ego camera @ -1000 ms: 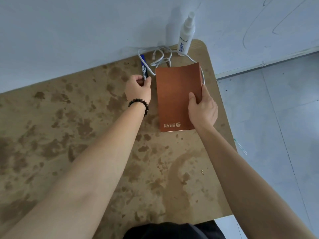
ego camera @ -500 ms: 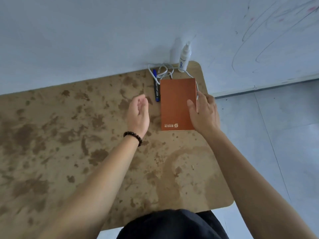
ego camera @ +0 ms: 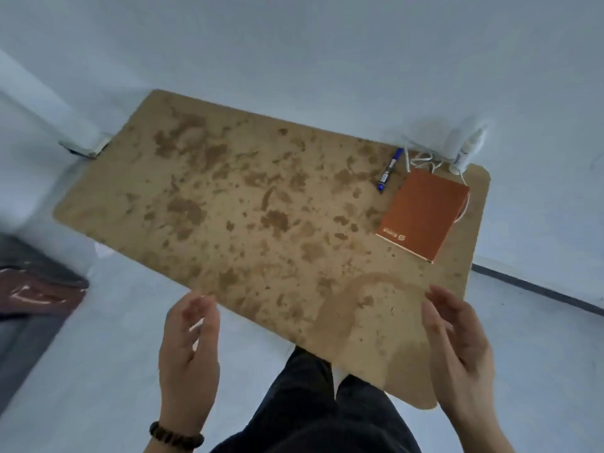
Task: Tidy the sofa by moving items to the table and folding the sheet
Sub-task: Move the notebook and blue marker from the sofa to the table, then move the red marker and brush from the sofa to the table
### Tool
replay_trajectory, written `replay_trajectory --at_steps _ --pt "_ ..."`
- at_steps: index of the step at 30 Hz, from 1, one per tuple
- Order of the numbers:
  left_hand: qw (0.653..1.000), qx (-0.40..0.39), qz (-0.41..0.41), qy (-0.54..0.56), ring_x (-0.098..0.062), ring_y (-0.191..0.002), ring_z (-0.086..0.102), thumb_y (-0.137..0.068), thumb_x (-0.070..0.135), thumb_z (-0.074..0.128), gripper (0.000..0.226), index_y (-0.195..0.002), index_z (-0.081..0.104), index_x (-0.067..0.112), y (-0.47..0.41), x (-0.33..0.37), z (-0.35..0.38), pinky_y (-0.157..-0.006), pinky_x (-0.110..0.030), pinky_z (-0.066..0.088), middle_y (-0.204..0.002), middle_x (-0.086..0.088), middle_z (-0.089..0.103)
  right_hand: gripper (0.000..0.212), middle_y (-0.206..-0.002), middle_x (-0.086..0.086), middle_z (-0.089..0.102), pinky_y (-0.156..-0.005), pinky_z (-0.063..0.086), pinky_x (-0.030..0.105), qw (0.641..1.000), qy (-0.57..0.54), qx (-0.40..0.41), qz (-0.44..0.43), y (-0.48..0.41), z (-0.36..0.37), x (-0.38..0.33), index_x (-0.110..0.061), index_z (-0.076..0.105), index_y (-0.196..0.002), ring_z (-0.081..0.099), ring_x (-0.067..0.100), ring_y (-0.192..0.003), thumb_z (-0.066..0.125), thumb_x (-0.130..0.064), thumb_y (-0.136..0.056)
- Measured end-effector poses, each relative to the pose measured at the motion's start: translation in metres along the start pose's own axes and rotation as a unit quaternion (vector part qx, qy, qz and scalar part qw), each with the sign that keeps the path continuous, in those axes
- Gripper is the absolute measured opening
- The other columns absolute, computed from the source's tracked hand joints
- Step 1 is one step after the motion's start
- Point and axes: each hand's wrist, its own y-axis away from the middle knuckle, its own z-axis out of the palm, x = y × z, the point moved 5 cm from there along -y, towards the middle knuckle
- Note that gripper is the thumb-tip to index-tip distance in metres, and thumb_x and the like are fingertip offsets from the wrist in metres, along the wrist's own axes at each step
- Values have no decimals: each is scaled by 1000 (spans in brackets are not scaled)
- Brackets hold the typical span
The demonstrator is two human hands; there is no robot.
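An orange notebook (ego camera: pixel 423 214) lies flat near the far right corner of the stained brown surface (ego camera: pixel 248 223), its printed logo at the near left corner of the cover. Just left of it, a blue pen (ego camera: pixel 388 170) lies apart from the cover, pointing toward the wall. A white cable (ego camera: pixel 425 160) is coiled at the far edge, touching the notebook's far side and looping round its right edge. A white spray bottle (ego camera: pixel 465 153) stands upright at the far right corner, against the pale wall (ego camera: pixel 294 53).

Both hands hover at the near edge of the surface, well apart from the notebook and from each other, and hold nothing. The left hand (ego camera: pixel 189 351) has its fingers loosely spread and slightly bent, palm turned inward; a dark beaded bracelet (ego camera: pixel 176 436) circles its wrist. The right hand (ego camera: pixel 457 348) is likewise relaxed and empty, palm facing left, fingers extended over the near right corner of the surface.

Dark trousers (ego camera: pixel 310 407) show below between the hands. At the left edge, part of a dark sofa (ego camera: pixel 29 335) carries a maroon cloth (ego camera: pixel 36 289), blurred. The floor (ego camera: pixel 98 371) is pale.
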Motion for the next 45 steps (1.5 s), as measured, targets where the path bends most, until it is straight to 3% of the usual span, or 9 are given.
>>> replay_trajectory --at_steps 2,7,13,19,22,26,35,40,45 --pt "998 53 -37 -13 0 -103 60 -95 16 56 26 -116 55 31 26 -26 -41 -82 -9 45 -110 6 65 30 -111 -7 63 -67 47 7 997 40 -69 -13 15 20 6 -37 62 -113 61 -6 -93 58 -45 -84" --pt "972 216 -96 -9 -15 -105 61 -94 18 59 29 -121 55 27 95 -73 -147 -92 -37 49 -110 11 65 30 -114 -12 61 -68 46 5 964 109 -225 -92 49 88 -1 -44 58 -112 63 6 -101 61 -56 -85" --pt "921 364 -135 36 12 -97 58 -93 19 59 30 -120 52 32 181 -130 -251 -75 0 43 -112 13 64 48 -116 -15 60 -80 54 26 896 126 -369 -211 133 199 -40 -51 52 -112 63 6 -100 54 -78 -72" --pt "850 482 -189 99 10 -98 59 -93 16 60 32 -118 51 32 280 -234 -359 -76 -1 44 -113 9 63 45 -121 -13 59 -90 50 19 815 133 -498 -264 288 312 -29 -36 52 -124 59 6 -111 64 -42 -81" --pt "814 524 -222 116 14 -96 57 -93 16 60 31 -121 52 27 323 -286 -420 -75 1 42 -114 9 63 44 -119 -15 60 -86 53 18 787 143 -532 -278 369 366 -11 -44 50 -121 60 3 -109 70 -26 -86" --pt "777 570 -246 105 16 -95 56 -94 16 59 32 -124 51 22 357 -333 -500 -71 2 42 -114 13 62 46 -121 -19 57 -83 49 19 746 161 -573 -299 460 431 -12 -35 48 -127 59 -4 -107 68 -29 -87" --pt "776 580 -234 78 12 -97 58 -93 14 59 30 -122 51 22 286 -420 -660 -75 -4 45 -111 12 62 57 -124 -12 58 -83 47 19 750 148 -566 -310 557 584 -12 -29 49 -132 58 3 -111 57 -61 -85" --pt "785 572 -233 53 7 -100 60 -93 14 60 31 -120 50 25 201 -477 -759 -77 -3 46 -111 12 63 52 -127 -7 57 -84 46 18 751 144 -573 -294 608 725 -3 -30 47 -132 58 4 -111 58 -45 -83" --pt "771 587 -245 39 6 -103 59 -92 16 60 33 -121 50 27 151 -501 -869 -79 -3 46 -113 13 62 52 -129 -11 53 -81 42 11 715 152 -605 -315 686 872 -39 -29 45 -133 55 -4 -106 57 -46 -84"
